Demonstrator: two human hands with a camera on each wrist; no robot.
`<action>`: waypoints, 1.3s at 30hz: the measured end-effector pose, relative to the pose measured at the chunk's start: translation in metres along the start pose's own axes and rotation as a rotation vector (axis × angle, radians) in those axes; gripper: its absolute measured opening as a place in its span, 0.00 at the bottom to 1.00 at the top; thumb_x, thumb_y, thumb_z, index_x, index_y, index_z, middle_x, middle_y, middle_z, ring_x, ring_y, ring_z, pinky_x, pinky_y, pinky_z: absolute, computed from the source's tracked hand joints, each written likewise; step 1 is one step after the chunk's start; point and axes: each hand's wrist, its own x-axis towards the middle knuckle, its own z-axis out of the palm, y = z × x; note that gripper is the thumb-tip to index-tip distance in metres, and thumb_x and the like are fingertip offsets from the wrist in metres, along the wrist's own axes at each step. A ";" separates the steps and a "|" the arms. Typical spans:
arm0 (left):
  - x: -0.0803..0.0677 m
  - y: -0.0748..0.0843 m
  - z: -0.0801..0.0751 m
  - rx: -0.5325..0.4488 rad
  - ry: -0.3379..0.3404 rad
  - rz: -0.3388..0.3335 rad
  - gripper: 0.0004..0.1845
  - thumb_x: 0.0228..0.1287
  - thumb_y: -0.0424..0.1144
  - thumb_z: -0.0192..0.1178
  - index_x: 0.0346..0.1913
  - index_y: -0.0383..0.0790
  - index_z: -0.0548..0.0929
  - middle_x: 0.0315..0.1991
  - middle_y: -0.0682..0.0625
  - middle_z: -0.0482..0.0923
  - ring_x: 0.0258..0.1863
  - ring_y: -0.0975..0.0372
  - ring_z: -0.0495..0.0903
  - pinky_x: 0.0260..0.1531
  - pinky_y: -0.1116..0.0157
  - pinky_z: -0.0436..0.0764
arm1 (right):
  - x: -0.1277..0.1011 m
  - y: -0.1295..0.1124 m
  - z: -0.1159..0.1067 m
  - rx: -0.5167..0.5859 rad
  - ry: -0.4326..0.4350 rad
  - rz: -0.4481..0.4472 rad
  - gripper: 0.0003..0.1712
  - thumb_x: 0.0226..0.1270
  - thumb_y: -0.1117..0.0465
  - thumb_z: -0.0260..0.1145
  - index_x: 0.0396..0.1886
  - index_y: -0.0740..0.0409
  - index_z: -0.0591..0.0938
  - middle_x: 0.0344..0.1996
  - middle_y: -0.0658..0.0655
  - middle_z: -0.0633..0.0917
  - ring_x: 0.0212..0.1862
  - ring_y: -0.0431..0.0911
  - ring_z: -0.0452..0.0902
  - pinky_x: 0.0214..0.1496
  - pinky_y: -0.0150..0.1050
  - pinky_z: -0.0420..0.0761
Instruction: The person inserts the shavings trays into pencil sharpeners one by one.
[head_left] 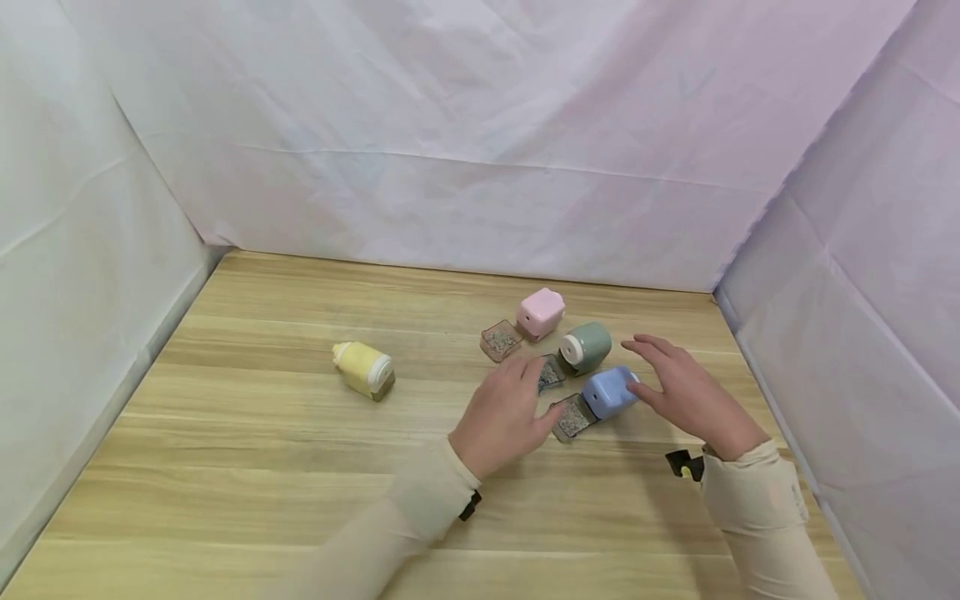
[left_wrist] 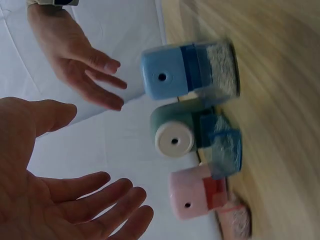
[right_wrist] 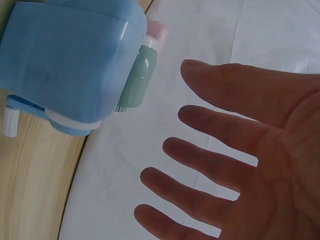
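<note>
Three crank pencil sharpeners stand in a row: a blue one, a green one and a pink one. In front of each is its clear drawer, pulled out, with shavings in it: the blue one's drawer, the green one's, partly covered, and the pink one's. My left hand hovers over the drawers, its fingers extended and holding nothing. To the right of the blue sharpener, my right hand has its fingers spread, the palm bare in the right wrist view.
A yellow pencil sharpener sits apart on the left of the wooden table. White cloth walls rise behind the table and along both sides. A white crank knob sticks out beside the blue sharpener.
</note>
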 end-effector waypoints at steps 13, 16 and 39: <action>0.007 0.022 0.041 0.084 -0.080 -0.136 0.37 0.66 0.57 0.76 0.64 0.31 0.81 0.57 0.42 0.86 0.55 0.52 0.85 0.54 0.58 0.86 | -0.002 0.008 0.000 -0.008 0.005 -0.010 0.37 0.74 0.60 0.73 0.77 0.68 0.72 0.75 0.77 0.70 0.72 0.78 0.69 0.70 0.75 0.71; 0.008 0.023 0.052 0.114 -0.096 -0.133 0.37 0.65 0.58 0.77 0.62 0.31 0.82 0.54 0.43 0.87 0.53 0.54 0.85 0.52 0.59 0.86 | -0.001 0.010 0.001 -0.011 0.000 -0.009 0.37 0.74 0.60 0.73 0.77 0.67 0.72 0.75 0.77 0.70 0.72 0.78 0.68 0.70 0.75 0.71; 0.007 0.024 0.087 0.256 -0.043 -0.052 0.26 0.65 0.55 0.77 0.46 0.32 0.87 0.40 0.45 0.85 0.42 0.57 0.83 0.47 0.65 0.83 | -0.004 0.011 0.005 0.014 0.000 -0.006 0.36 0.74 0.61 0.73 0.76 0.69 0.73 0.75 0.77 0.71 0.73 0.77 0.68 0.71 0.75 0.70</action>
